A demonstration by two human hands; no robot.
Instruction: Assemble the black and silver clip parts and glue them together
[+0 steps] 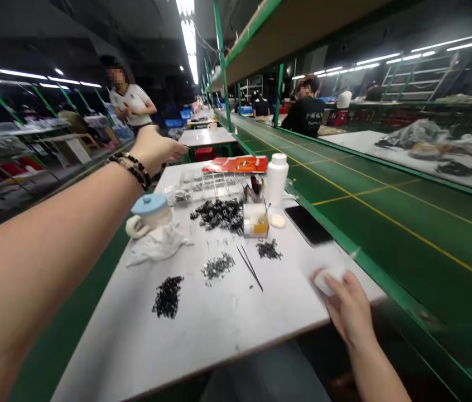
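Observation:
My left hand [156, 148], a beaded bracelet on its wrist, reaches out above the table's far left side. Its fingers are stretched forward, partly overlapping, and hold nothing visible. Below it stands a mug with a blue lid [150, 207] beside a crumpled white tissue [158, 244]. Low at the table's right edge, my right hand [351, 307] is closed on a small white object [326, 279], too blurred to name. Tweezers [250, 269] lie mid-table between piles of small black parts [168, 297], silvery parts [218, 266] and more black parts [268, 249].
A large black heap [219, 215], a clear box [256, 220], a white bottle [277, 181] and a phone [309, 224] occupy the table's far half. A green conveyor [370, 218] runs along the right. A person in a white shirt [133, 103] stands beyond my left hand.

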